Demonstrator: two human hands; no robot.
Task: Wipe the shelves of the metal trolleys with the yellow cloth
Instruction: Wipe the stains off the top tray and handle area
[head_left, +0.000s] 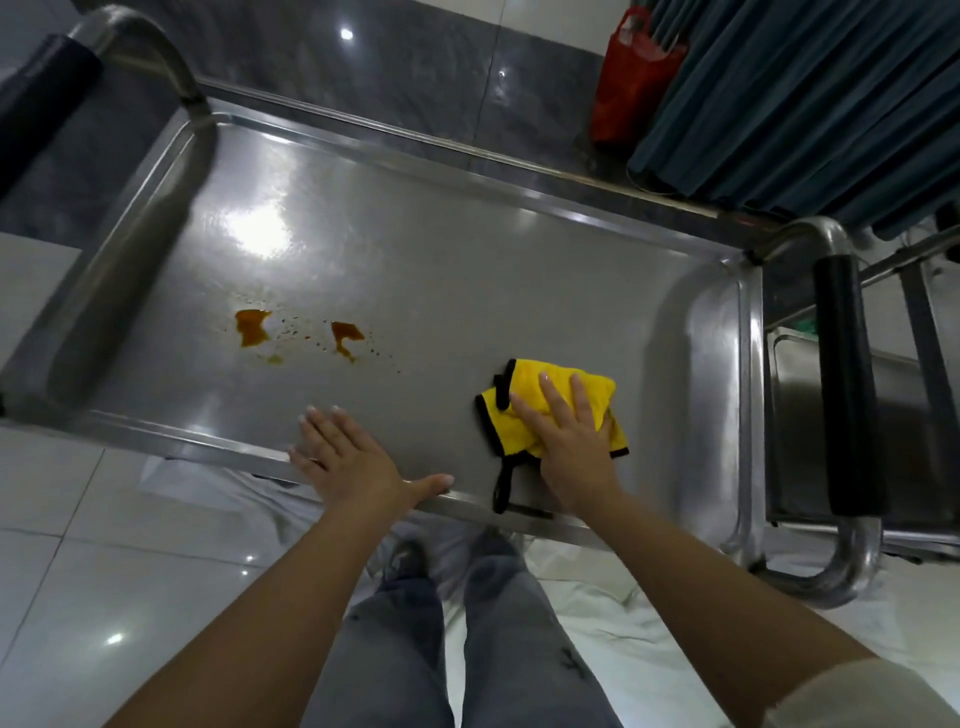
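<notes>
On the top shelf (441, 270) of the metal trolley (748, 364), seen from the head camera, the yellow cloth (558, 410) is pressed flat under the right hand (566, 441), whose fingers are spread and nearly straight over it rather than curled round it. The left hand (348, 457) is laid open, palm down, on the near rim (208, 441) of the shelf, with the thumb stretched along the edge. Two brownish-orange stains (252, 327) with small splashes around them are seen to the left, well apart from the cloth, so the dirty patch is judged not yet reached. Several risks are judged likely from here: the stains could be smeared across the shiny steel instead of lifted if the cloth is swept through them in one broad pass; the bunched cloth could slide out from under the flat palm, since it is not gripped; its black loop (501, 486), lying over the near rim, could snag there; and the trolley might roll under the push unless it is steadied. The cloth itself is bright yellow with black edging, folded and crumpled, soft and plush-looking, and no staining is visible on it.
</notes>
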